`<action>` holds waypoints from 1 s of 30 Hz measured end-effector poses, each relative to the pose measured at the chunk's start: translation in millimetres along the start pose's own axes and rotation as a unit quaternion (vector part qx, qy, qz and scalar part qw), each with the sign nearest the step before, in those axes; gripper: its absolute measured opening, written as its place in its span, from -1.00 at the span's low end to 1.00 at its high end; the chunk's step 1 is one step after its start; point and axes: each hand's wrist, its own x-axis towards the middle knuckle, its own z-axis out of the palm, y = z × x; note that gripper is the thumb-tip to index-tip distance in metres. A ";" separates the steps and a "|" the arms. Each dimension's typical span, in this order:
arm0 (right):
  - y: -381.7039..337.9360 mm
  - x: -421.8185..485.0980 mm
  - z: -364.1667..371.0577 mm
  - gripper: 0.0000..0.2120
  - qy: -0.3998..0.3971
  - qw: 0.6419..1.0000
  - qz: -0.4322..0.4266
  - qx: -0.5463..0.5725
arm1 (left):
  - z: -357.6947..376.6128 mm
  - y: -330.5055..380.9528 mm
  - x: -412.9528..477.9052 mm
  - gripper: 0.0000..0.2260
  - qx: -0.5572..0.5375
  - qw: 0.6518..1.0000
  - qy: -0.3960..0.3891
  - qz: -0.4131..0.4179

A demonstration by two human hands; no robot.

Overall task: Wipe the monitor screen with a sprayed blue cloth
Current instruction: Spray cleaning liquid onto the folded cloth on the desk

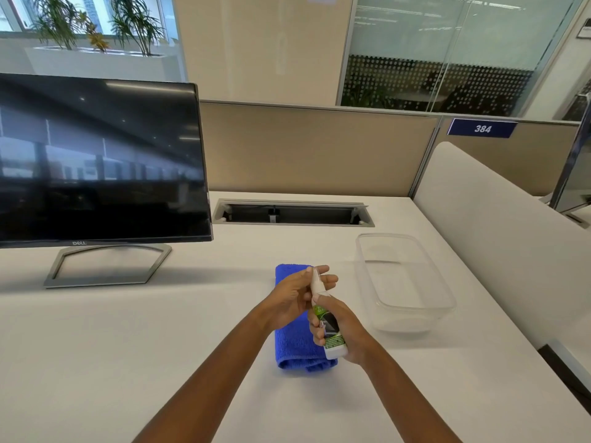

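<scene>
the right hand gripped the spray bottle above the folded blue cloth lying on the surface. the left hand pinched the bottle's cap. step in hand: preparing the sprayer. next, likely uncap, wet the cloth, then wipe the monitor screen, standing well apart at left.

Before you lies a white desk with a recessed cable tray at its rear edge. A beige partition panel backs the desk; to your right a white divider adjoins a panel bearing a blue "384" sign. Beyond, note the frosted glass wall, beige wall, and daylit window with potted plants.
</scene>
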 end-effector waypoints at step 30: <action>-2.0 2.5 5.5 -0.98 0.115 0.956 -0.092 -0.255 | 18.7 4.0 -1.4 -0.72 0.054 0.997 0.050 0.025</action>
